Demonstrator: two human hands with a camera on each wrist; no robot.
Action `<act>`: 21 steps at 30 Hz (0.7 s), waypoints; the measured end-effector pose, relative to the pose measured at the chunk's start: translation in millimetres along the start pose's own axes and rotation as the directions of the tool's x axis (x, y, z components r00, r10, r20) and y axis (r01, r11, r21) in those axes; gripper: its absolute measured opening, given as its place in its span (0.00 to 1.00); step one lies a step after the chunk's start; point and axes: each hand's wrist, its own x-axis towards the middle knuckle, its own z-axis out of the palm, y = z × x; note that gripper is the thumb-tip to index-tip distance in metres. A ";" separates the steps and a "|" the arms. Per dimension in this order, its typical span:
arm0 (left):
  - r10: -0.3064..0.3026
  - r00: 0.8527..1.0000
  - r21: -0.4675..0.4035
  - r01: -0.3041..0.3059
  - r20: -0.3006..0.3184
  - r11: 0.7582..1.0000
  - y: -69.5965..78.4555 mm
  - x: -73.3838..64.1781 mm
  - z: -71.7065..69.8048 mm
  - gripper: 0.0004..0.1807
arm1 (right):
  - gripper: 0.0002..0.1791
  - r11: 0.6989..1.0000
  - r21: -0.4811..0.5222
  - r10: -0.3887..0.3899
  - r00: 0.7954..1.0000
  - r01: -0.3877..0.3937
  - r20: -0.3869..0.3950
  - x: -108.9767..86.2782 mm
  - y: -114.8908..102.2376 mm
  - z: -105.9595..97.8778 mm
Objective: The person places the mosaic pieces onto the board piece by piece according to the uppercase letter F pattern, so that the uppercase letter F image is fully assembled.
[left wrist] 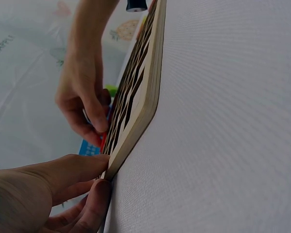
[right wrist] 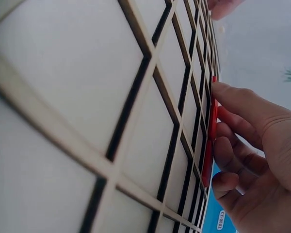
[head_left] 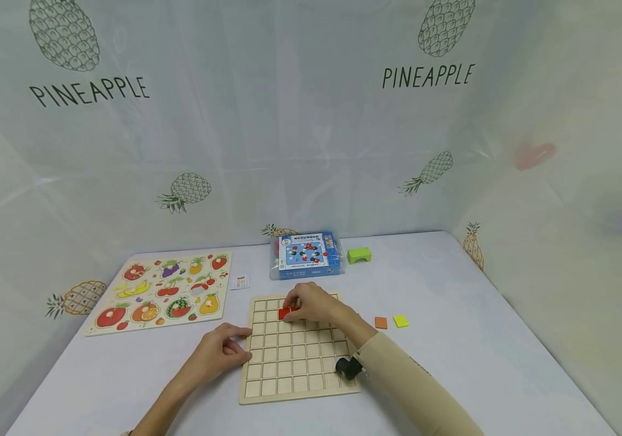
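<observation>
1. The right hand [head_left: 313,303] pinches a red piece [head_left: 283,313] between thumb and fingers, the tips close together.
2. That red piece sits near the far edge of a wooden grid board [head_left: 269,353] — whether it is fully seated, I cannot tell.
3. The left hand [head_left: 218,349] touches the board's left edge, thumb and index finger spread apart, the other fingers bent.
4. An orange square [head_left: 381,323] and a yellow square [head_left: 400,321] lie side by side, right of the board.
5. Beyond the board stand a blue box [head_left: 311,272] and, just beside it, a green arched block [head_left: 360,255].
6. A fruit puzzle [head_left: 94,330] lies to the left — a small card [head_left: 240,282] near its right edge.
</observation>
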 end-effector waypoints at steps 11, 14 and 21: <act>0.013 1.000 -0.014 -0.013 0.001 1.000 1.1 -1.0 -0.6 0.26 | 0.09 0.998 0.049 -0.050 0.999 0.050 -0.001 -19.7 9.0 -19.0; 0.017 1.000 -0.016 -0.017 0.002 1.000 0.6 -0.8 -0.6 0.26 | 0.09 0.997 0.063 -0.040 0.999 0.040 -0.004 -30.1 13.1 -27.4; 0.011 1.000 0.000 -0.011 0.004 1.000 -2.3 -0.3 -0.4 0.26 | 0.11 0.998 0.054 -0.025 0.999 0.026 -0.032 -60.7 22.6 -47.8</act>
